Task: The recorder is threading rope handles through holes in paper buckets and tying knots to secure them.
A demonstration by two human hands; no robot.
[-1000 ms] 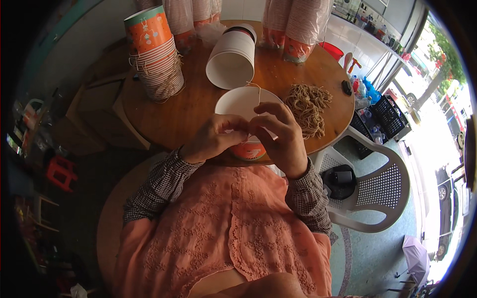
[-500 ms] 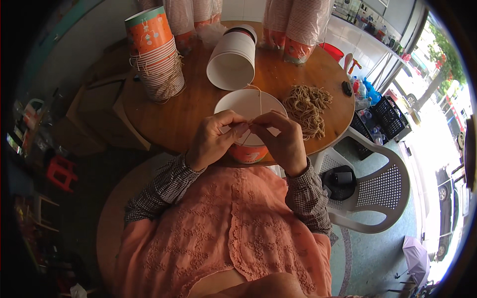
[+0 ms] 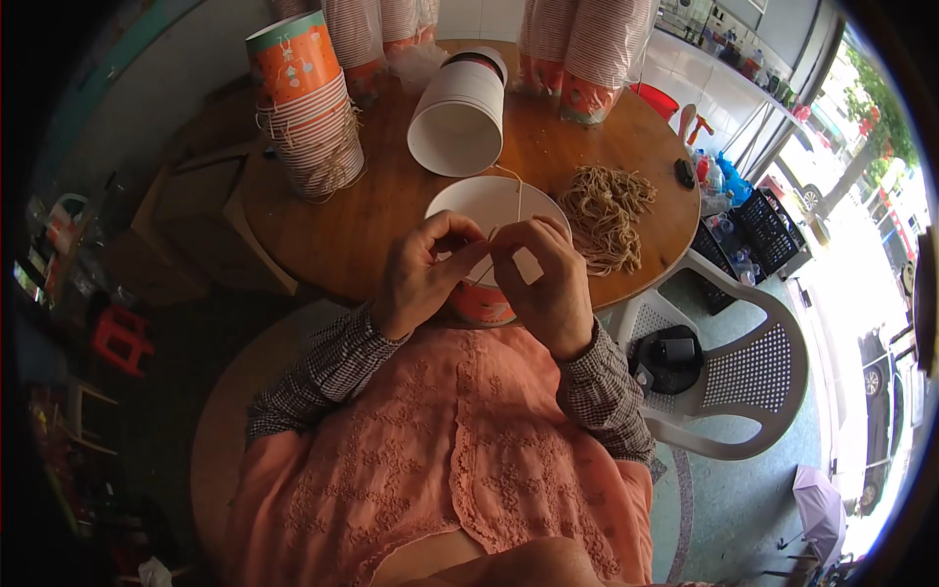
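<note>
Right in front of me, at the table's near edge, stands a round paper tub [image 3: 481, 307], orange outside and white inside, its mouth facing up. Over its mouth my left hand [image 3: 416, 279] and my right hand [image 3: 550, 289] meet, each with thumb and forefinger pinched on a thin tan string [image 3: 519, 203]. One end of the string runs up across the tub's far rim. The exact spot between the fingertips is partly covered. Close by on the right lies a tangled heap of similar strings [image 3: 608, 217].
Beyond the tub, a white stack of tubs [image 3: 456, 137] lies on its side on the wooden table [image 3: 391, 230]. A tall orange stack [image 3: 311, 127] wound with strings stands left. Plastic-wrapped stacks [image 3: 595, 64] line the back. A white chair [image 3: 748, 367] is at the right.
My right hand has turned a little and its fingers have shifted slightly. A short piece of string now shows above the fingertips. Both hands keep their pinch.
</note>
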